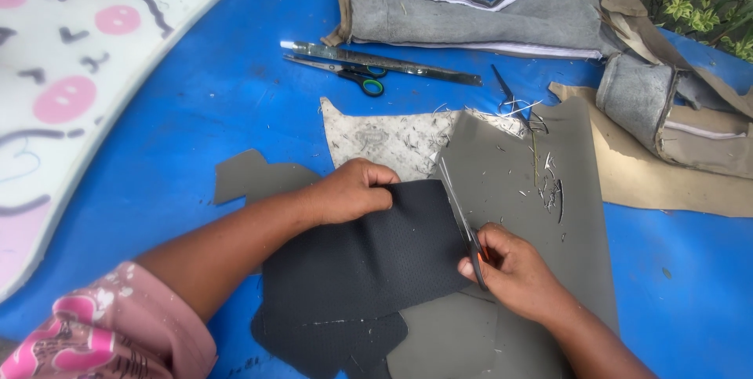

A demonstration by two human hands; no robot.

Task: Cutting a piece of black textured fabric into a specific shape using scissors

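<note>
With the left hand [353, 191] pinching the black perforated leatherette sheet [369, 257] and the right hand [510, 269] gripping orange-handled scissors [463, 218] at its edge between them, a slipping sheet might skew the cut.

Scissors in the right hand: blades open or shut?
Cannot tell for sure. The scissors show as one narrow blade line along the black perforated sheet edge, so any gap is slight; the right hand covers the handles.
</note>
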